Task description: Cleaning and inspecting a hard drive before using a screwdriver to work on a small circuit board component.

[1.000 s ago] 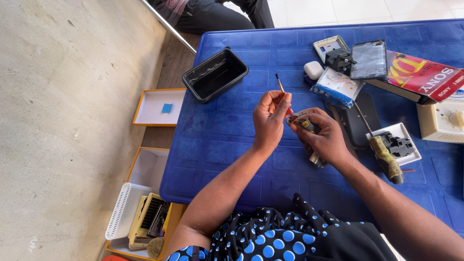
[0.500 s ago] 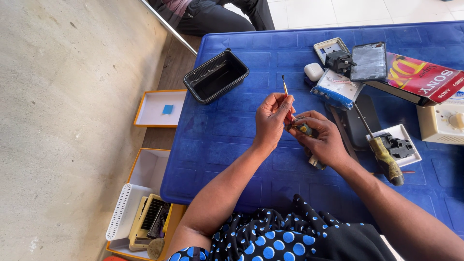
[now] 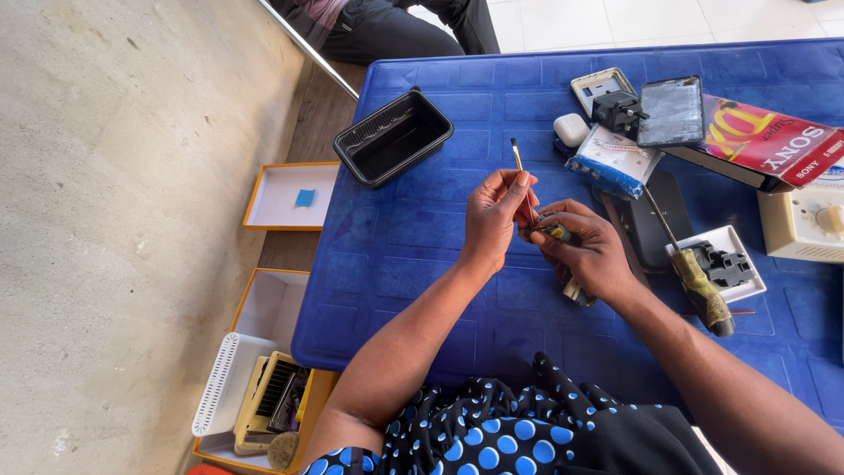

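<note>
Together, left hand [image 3: 494, 214] fingers pinch a thin stick [image 3: 519, 164]; right hand [image 3: 587, 249] grips a small part [image 3: 556, 231].

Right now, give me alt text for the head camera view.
Over a blue table, the left hand pinches a thin wire while the right hand grips a small part. A black tray, a screwdriver and a phone lie nearby.

Black tray [image 3: 393, 137], phone [image 3: 672, 111], screwdriver [image 3: 694, 275].

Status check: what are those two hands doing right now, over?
Left hand pinching thin stick tool. Right hand closed on small part. Screwdriver beside right wrist, apart. Over.
</note>
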